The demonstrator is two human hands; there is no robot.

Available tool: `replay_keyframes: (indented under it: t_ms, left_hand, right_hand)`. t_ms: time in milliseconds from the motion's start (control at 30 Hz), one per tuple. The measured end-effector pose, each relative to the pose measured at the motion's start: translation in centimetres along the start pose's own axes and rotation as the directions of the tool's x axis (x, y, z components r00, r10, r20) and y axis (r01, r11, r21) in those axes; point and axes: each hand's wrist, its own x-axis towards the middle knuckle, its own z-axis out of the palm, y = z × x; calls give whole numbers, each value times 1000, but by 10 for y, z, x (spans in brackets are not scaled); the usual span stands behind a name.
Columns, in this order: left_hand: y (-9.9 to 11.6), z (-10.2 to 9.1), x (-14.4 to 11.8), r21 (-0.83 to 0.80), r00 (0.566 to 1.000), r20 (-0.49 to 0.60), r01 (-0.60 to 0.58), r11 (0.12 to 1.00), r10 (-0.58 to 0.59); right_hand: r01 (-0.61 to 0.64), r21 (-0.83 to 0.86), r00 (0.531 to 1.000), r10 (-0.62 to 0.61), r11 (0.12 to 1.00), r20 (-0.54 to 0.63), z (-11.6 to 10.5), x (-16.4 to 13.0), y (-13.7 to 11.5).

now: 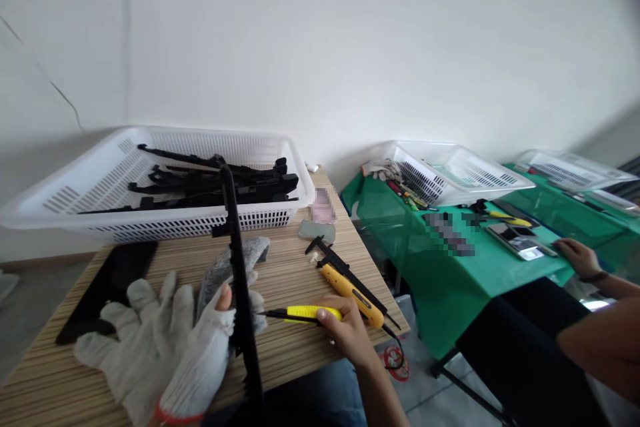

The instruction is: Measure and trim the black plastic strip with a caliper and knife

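My left hand [203, 363] wears a white knit glove with the bare thumb tip showing. It is closed round a long black plastic strip [241, 287], which stands nearly upright and leans slightly. In my right hand [345, 330], bare, is a yellow craft knife [303, 312]; its dark tip points left, close to the strip and the left hand's fingers. Whether the tip touches the strip I cannot tell. A loose white glove [145, 340] lies palm up left of my left hand. Behind the strip is a grey cloth-like piece [216, 273], partly hidden.
A white basket [120, 227] of several black plastic strips stands at the back. A black caliper [345, 270] and a yellow corded tool [353, 297] lie at right, a dark flat panel [117, 280] at left. At a green table [440, 307] sits another person, hand [577, 257] visible.
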Motion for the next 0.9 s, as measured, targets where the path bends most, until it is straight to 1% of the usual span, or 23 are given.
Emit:
replay_keyframes:
  t_ms: [67,133,200,267,300,333,433,500,567,633,700,833,900]
  left_hand:
    - [-4,-8,-1,66,998,-55,-36,997,40]
    - [-8,-11,-1,116,994,-45,-96,989,102]
    - [-8,-11,-1,153,991,-8,-133,979,136]
    - [-7,-11,-1,168,992,28,-124,978,121]
    - [-7,-11,-2,178,993,34,-116,977,112]
    - [-6,-11,-3,192,994,30,-107,975,103]
    - [-5,-11,-3,266,994,-48,-77,961,93]
    - [-3,-9,-1,342,984,-136,-59,938,112]
    - [0,-9,2,380,978,-158,-65,923,134]
    - [3,-9,3,368,982,-124,-90,926,144]
    - [7,-10,3,334,987,-71,-110,936,141]
    - [8,-8,5,308,983,-87,-127,943,160]
    - [7,-4,8,259,982,-86,-143,955,170]
  right_hand:
    - [8,-26,999,-7,1000,51,0,0,1]
    - [14,-63,996,-8,998,87,1,0,3]
    - [6,-88,999,-2,996,48,2,0,4]
    - [-4,-89,999,1,996,-33,4,0,6]
    - [-5,-84,999,0,996,-54,4,0,6]
    - [-5,-80,999,1,997,-51,4,0,6]
    - [-8,-87,1000,8,996,-4,4,0,6]
    - [-14,-100,1000,12,995,-25,4,0,5]
    - [-19,-112,1000,16,994,-24,4,0,5]
    - [-21,-115,1000,20,993,-11,4,0,5]
    - [-24,-103,999,21,994,-28,4,0,6]
    - [-38,-111,999,37,993,-15,4,0,5]
    - [-41,-110,999,39,993,-18,3,0,4]
